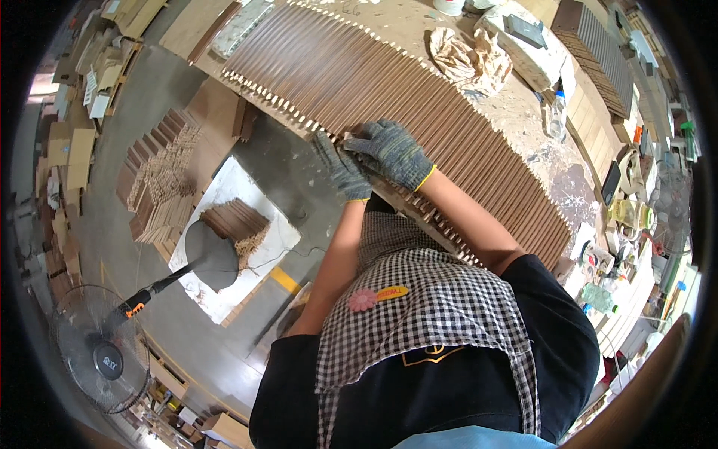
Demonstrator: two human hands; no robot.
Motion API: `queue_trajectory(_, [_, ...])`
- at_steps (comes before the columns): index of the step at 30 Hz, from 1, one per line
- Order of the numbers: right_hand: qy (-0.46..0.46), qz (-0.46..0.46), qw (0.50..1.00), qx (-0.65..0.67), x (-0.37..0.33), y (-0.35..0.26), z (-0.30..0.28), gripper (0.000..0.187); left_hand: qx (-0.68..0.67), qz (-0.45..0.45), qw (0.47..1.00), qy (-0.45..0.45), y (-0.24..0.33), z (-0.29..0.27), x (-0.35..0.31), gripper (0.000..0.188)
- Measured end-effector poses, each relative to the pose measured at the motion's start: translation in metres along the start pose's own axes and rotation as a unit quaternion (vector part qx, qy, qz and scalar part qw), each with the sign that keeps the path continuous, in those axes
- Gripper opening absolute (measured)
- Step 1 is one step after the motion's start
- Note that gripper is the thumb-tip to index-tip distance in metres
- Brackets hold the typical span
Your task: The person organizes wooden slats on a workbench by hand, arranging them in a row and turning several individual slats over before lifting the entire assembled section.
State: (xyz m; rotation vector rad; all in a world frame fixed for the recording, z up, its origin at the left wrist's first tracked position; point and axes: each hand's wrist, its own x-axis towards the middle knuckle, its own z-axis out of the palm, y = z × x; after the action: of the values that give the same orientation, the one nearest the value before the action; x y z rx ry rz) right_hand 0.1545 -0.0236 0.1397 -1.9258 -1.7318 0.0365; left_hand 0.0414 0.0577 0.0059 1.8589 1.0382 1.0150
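A long row of brown wooden slats [314, 67] lies side by side across the workbench, their pale ends showing along both edges. Both my hands wear grey knitted gloves with yellow cuffs and meet at the row's near edge. My left hand [342, 170] is held against the slat ends there, its fingers stretched out and fairly straight. Over the top of the slats lies my right hand [395, 155], its fingers bent and closed toward the left hand at the edge. What sits under those fingertips is hidden.
Crumpled brown paper [467, 60] and a clear bottle [556, 116] are on the bench beyond the row. A stack of dark slats [591, 56] stands far right. At left are a slat pile [161, 165], a white-topped table [262, 187] and a standing fan [105, 359].
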Motion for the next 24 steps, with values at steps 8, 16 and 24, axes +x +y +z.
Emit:
queue_trajectory(8, [0.063,0.168,0.979,-0.097,-0.002,0.165,-0.047,0.019,0.037,-0.018,0.999,-0.015,0.019,-0.003,0.002,0.072])
queue_trajectory(16, [0.058,0.070,0.995,-0.046,-0.002,0.129,-0.036,0.038,0.070,0.011,0.997,-0.017,0.014,-0.005,0.001,0.067])
queue_trajectory(24, [0.082,0.078,0.993,-0.034,-0.005,0.130,-0.033,0.020,0.056,0.007,0.998,-0.001,0.013,-0.003,0.003,0.066])
